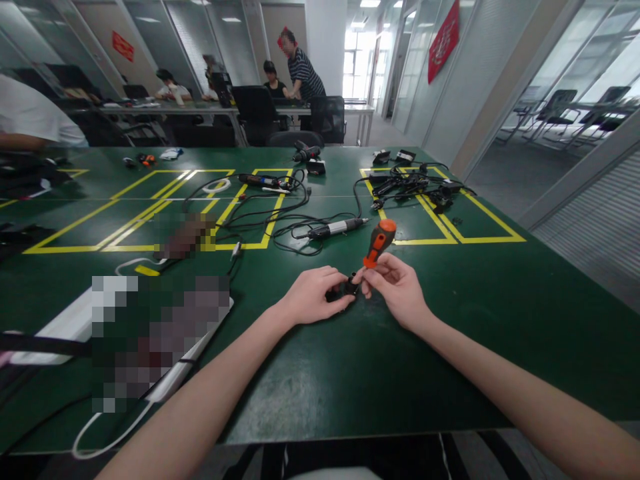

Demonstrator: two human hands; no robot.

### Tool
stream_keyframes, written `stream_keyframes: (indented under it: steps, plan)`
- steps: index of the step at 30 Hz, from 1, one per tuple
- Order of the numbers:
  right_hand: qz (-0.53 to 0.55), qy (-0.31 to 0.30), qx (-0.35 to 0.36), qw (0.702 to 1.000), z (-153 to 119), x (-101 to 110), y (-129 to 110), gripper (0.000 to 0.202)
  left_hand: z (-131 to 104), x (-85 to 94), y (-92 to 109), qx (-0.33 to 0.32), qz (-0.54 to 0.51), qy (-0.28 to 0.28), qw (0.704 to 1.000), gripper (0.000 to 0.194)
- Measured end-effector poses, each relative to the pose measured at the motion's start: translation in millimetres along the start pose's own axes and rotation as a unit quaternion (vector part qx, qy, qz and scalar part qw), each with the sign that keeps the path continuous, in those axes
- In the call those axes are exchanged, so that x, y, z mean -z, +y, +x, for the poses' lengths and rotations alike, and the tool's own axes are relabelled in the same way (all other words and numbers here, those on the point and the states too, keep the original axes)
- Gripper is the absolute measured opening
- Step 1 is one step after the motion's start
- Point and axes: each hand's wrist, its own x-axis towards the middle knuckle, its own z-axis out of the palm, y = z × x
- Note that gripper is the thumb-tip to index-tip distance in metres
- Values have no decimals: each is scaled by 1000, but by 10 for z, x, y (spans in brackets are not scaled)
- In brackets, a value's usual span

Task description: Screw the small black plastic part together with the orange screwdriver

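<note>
My left hand (320, 295) rests low over the green table, its fingers closed round a small black part (352, 285). The part's exact kind is too small to tell. In my right hand (398, 291) is a screwdriver (381, 241) with an orange and dark grey handle, held near the lower end of the handle and tilted with its butt up and away. The screwdriver's shaft and tip are hidden by my fingers, so contact with the black part cannot be made out. Both hands are close together.
A grey and black pen-like electric screwdriver (335, 229) with its cable lies beyond my hands. Tangled black cables and parts (415, 185) are at the back right. A power drill (306, 153) lies farther back. White power strips (175, 373) are at left. Several people are around.
</note>
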Motion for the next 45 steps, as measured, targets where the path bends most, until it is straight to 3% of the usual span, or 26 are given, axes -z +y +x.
stream_keyframes:
  steps: [22,28,45]
  plan:
    - [-3,-40,15,999,-10,1,-23,27,6,-14,-9,-5,-2,2,1000,20]
    - [-20,-10,21,1000,-12,10,5,23,4,4,-3,-4,2,-1,1000,22]
    - [-28,-22,0,999,-26,-15,-35,27,-2,3,0,-5,2,3,1000,20]
